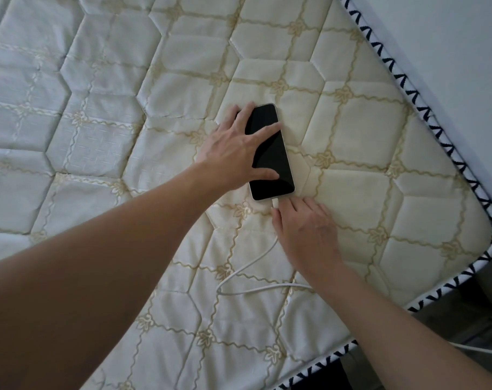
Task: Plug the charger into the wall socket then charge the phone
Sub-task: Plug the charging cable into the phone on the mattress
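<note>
A phone with a dark screen lies face up on the quilted cream mattress. My left hand rests on the phone, fingers spread over its screen and left edge, holding it down. My right hand is just below the phone's bottom edge, its thumb and fingers pinched on the white cable plug, which meets the phone's port. The white charger cable loops back across the mattress, passes under my right forearm and reappears off the bed's edge at the lower right. The wall socket and the charger body are out of view.
The mattress edge with black-and-white zigzag piping runs down the right side and rounds a corner at the lower right. A pale wall stands beyond it. Dark floor shows past the corner.
</note>
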